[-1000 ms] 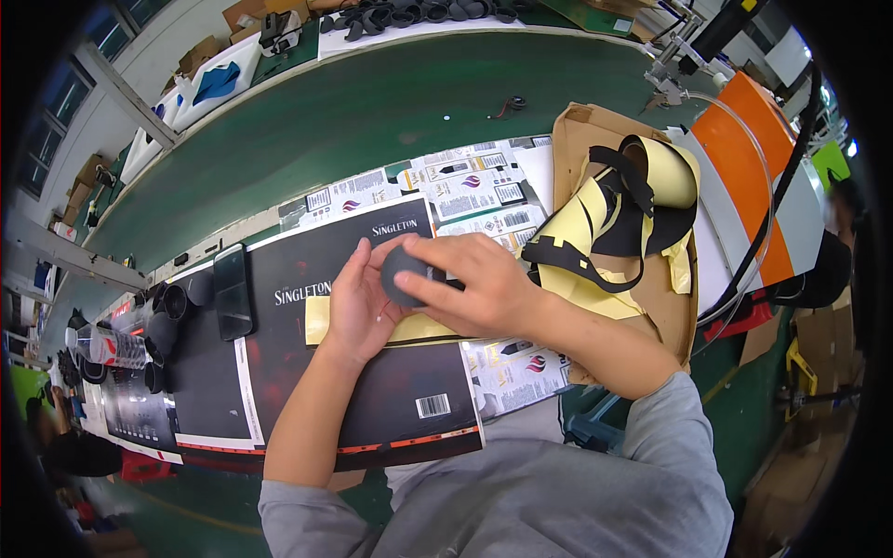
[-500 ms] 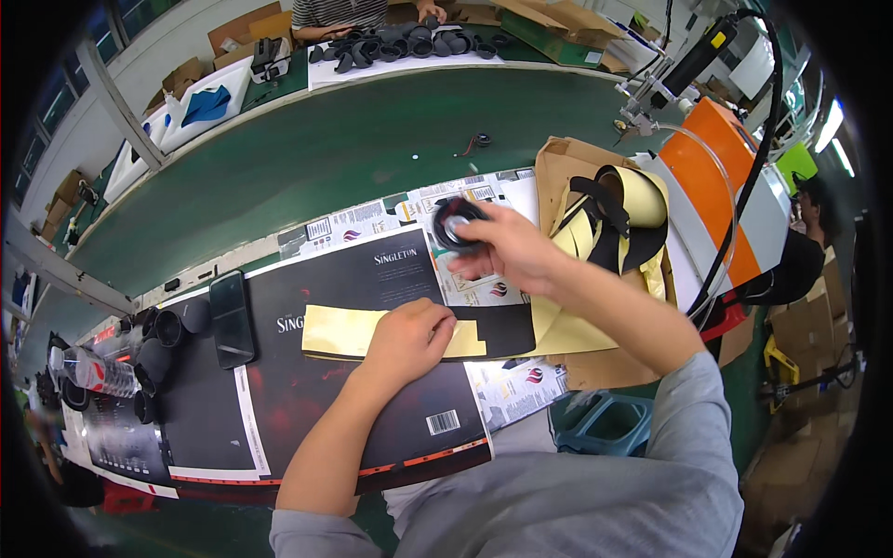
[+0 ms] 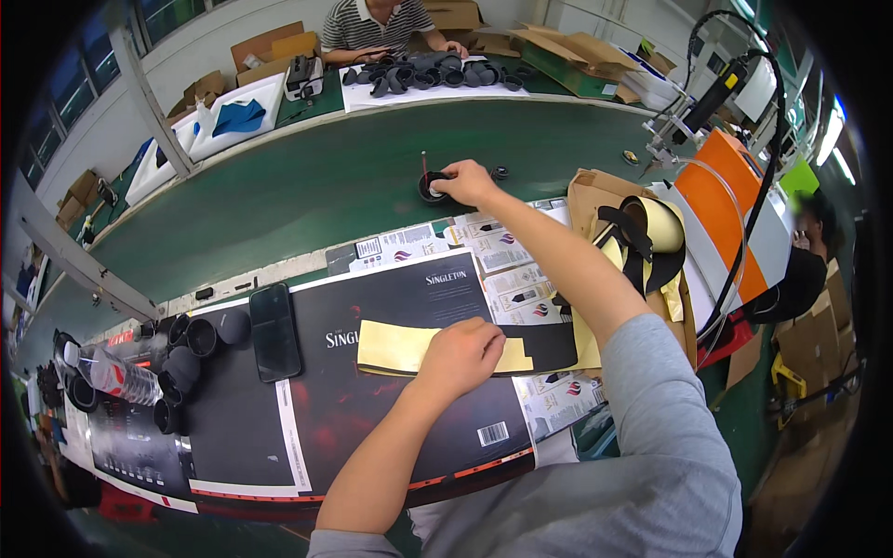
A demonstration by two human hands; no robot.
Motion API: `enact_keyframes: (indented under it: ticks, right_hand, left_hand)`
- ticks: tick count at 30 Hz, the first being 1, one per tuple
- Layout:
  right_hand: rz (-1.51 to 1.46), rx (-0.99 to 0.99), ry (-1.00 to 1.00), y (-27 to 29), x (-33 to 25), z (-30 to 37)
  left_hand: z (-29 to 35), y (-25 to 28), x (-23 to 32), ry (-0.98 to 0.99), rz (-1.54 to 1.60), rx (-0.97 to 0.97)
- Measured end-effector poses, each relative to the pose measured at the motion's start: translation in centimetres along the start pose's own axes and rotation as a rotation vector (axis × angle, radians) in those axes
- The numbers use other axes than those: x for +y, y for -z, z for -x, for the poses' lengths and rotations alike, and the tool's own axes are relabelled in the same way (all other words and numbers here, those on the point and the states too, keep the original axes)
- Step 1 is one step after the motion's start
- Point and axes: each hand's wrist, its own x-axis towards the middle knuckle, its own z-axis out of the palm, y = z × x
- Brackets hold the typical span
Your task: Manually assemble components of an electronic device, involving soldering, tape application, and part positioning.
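My right hand (image 3: 465,182) is stretched out over the green conveyor belt. Its fingers close around a black, round, cup-like part (image 3: 432,189) with a pale middle, and a thin reddish stick or wire stands up beside it. On the sheet-covered worktop, my left hand (image 3: 462,357) rests curled on a strip with yellow backing (image 3: 391,346). Its fingertips are bunched, and whatever may lie between them is hidden. Black material (image 3: 549,346) reaches out from the strip's right end. Just beyond my right hand lies a small black round piece (image 3: 500,173) on the belt.
At the left stand a phone (image 3: 275,333), black cup-shaped parts (image 3: 202,337) and a clear bottle (image 3: 126,377). A cardboard box (image 3: 586,191) with yellow and black rolls is at the right, near an orange-and-white machine (image 3: 726,209). Across the belt (image 3: 316,177), a person sits behind more black parts.
My right hand has carried the black round part away from above the printed sheets and out to the belt. The left hand keeps its place on the strip. The whole view has shifted.
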Motion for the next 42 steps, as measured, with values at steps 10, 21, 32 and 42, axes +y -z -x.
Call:
enact_keyframes:
  ticks: [10,21,32,42]
  right_hand:
    - [0.539,0.022,0.284,6.6,6.2,-2.3]
    - [-0.337,-0.320,0.255,8.0,-3.1,8.2]
    - [-0.110,-0.351,0.379,4.8,-0.6,21.6]
    - [0.200,-0.131,0.873,4.3,-0.2,23.4]
  left_hand:
    - [-0.2,-0.2,0.1,0.003,0.008,0.000]
    - [-0.4,0.4,-1.4,0.433,0.801,0.214]
    - [-1.6,3.1,-1.4,0.534,0.796,0.432]
    - [-1.1,8.5,-1.8,0.340,0.130,0.584]
